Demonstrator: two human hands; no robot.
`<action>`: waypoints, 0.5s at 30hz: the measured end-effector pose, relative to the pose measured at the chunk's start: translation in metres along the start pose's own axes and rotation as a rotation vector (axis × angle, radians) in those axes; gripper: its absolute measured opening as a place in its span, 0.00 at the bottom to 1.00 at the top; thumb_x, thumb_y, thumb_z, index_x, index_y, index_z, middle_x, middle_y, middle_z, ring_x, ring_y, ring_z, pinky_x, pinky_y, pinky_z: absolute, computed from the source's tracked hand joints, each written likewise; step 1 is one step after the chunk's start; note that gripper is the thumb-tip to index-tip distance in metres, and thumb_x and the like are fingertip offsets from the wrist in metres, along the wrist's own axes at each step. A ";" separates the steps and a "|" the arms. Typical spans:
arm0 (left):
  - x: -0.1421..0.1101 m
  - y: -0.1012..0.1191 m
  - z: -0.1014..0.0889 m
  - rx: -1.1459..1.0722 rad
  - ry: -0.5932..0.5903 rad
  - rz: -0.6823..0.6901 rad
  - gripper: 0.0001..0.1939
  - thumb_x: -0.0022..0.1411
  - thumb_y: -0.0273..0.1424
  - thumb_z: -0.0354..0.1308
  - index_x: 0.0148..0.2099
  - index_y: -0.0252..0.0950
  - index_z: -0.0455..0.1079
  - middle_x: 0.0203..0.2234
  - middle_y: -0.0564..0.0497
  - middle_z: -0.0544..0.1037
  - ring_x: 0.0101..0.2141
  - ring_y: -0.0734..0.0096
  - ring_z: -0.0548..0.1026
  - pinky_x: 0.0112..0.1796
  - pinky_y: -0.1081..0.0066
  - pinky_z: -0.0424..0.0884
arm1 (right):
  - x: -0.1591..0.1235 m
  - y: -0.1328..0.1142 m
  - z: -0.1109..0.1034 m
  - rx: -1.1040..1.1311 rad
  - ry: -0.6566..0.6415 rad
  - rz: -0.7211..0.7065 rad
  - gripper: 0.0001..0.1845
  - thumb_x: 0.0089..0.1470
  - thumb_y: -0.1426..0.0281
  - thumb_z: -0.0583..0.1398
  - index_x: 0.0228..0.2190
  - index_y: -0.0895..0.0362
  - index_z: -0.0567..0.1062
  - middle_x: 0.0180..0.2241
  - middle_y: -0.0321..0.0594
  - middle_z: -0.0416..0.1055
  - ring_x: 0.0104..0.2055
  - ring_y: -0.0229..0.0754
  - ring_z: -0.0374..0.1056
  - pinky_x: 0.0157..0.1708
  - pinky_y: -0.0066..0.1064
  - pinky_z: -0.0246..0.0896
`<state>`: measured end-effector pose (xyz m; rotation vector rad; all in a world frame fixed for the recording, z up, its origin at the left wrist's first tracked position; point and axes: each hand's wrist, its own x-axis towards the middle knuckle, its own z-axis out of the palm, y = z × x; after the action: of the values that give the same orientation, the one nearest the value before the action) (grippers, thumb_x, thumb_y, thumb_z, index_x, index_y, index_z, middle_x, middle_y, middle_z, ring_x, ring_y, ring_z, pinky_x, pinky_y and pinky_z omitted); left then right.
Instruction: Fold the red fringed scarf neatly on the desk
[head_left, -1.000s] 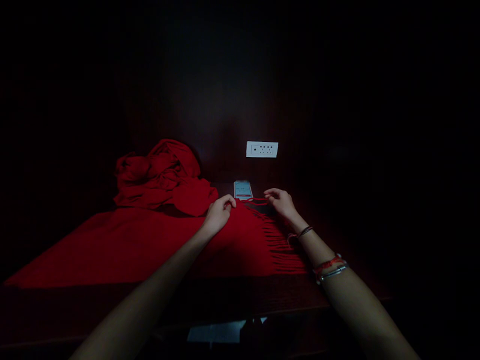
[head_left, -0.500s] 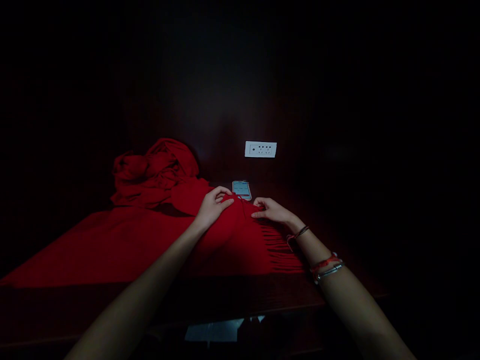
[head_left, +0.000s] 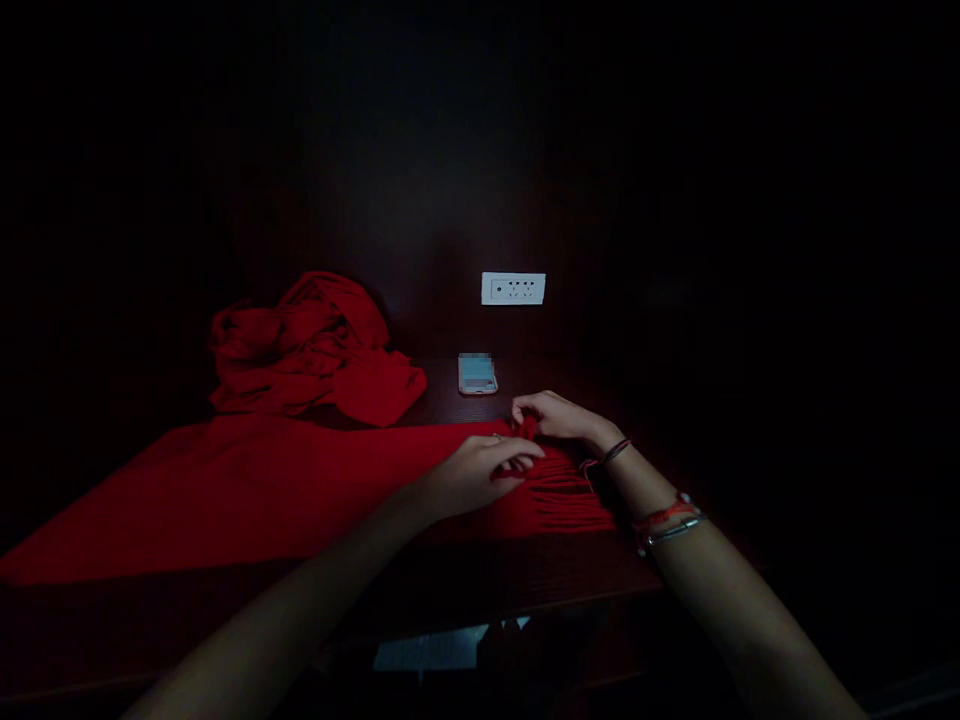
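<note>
A red fringed scarf (head_left: 247,490) lies spread flat along the table, its tassels pointing right. My right hand (head_left: 559,414) is closed on a small bunch of red fringe at the far corner of the scarf's end. Just nearer to me and to the left, my left hand (head_left: 476,474) reaches across the cloth beside the tassels. Its fingers are bent together, with red material showing between them. A crumpled heap of red cloth (head_left: 315,350) rests behind the flat part; whether the two are joined is unclear.
A phone (head_left: 478,374) with a lit screen lies on the table (head_left: 442,405) behind my hands. A white wall socket (head_left: 513,288) is above it. Pale papers (head_left: 427,650) show below the table's front edge. The surroundings are very dark.
My left hand has moved right and toward me, from the scarf's far edge to beside the tassels. My right hand has gathered the fringe strands that stretched between the hands earlier.
</note>
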<state>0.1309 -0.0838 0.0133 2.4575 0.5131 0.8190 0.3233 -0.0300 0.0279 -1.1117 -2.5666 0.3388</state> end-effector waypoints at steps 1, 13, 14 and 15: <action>-0.002 0.001 0.007 0.008 -0.061 0.017 0.15 0.52 0.24 0.50 0.43 0.39 0.65 0.33 0.53 0.73 0.33 0.74 0.70 0.36 0.74 0.65 | -0.003 0.004 0.000 -0.041 -0.024 0.006 0.17 0.36 0.85 0.52 0.29 0.59 0.69 0.26 0.33 0.67 0.28 0.34 0.60 0.31 0.25 0.53; 0.007 -0.027 -0.015 0.293 0.132 -0.252 0.10 0.57 0.28 0.44 0.39 0.34 0.65 0.29 0.50 0.71 0.31 0.72 0.69 0.35 0.73 0.63 | -0.032 -0.007 -0.004 -0.126 0.275 0.053 0.16 0.46 0.78 0.51 0.39 0.59 0.68 0.41 0.43 0.63 0.43 0.41 0.58 0.43 0.34 0.51; 0.006 -0.037 -0.016 0.402 0.135 -0.285 0.11 0.56 0.29 0.45 0.39 0.34 0.65 0.32 0.48 0.71 0.34 0.69 0.68 0.38 0.71 0.62 | -0.030 -0.016 0.002 -0.069 0.230 0.014 0.17 0.47 0.75 0.52 0.42 0.57 0.65 0.41 0.42 0.63 0.43 0.40 0.58 0.43 0.33 0.51; 0.003 -0.046 -0.015 0.485 0.110 -0.323 0.13 0.56 0.32 0.46 0.41 0.33 0.64 0.35 0.45 0.70 0.38 0.66 0.67 0.41 0.68 0.60 | -0.028 -0.025 0.008 -0.040 0.158 -0.019 0.19 0.46 0.74 0.53 0.43 0.56 0.64 0.41 0.41 0.63 0.43 0.40 0.58 0.43 0.33 0.51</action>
<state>0.1152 -0.0400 -0.0003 2.6504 1.2386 0.7629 0.3219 -0.0678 0.0230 -1.0811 -2.4532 0.1870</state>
